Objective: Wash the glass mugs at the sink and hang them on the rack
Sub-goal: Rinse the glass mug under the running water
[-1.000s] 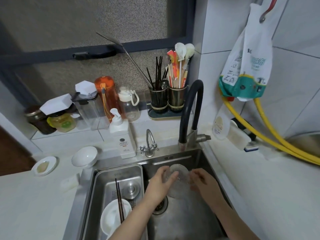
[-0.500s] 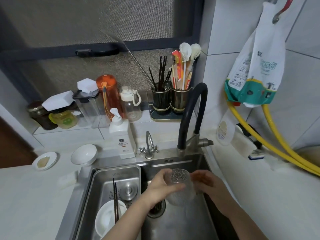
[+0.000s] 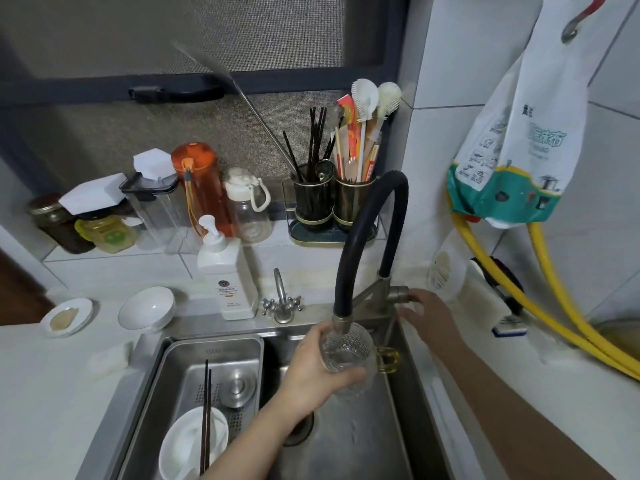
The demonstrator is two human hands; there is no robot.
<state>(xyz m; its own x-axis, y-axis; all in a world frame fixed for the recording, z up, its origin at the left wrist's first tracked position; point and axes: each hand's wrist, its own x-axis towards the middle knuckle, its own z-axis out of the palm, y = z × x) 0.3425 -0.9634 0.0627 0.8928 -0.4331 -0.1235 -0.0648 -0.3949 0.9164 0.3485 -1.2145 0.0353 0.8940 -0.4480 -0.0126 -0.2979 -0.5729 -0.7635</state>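
While gripped, mug (image 3: 347, 355) upright

Our right hand (image 3: 424, 315) has left the glass mug (image 3: 349, 358) for the faucet (image 3: 372, 237) lever. Our left hand (image 3: 317, 370) has raised the mug under the faucet's spout.

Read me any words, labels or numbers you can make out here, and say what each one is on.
Hanging plastic bag: large teal characters and small icons, too blurred to read.
Soap pump bottle: round logo with small print lines below, too small to read.
Bottle by the wall: oval label, blurred.
No other text is legible.
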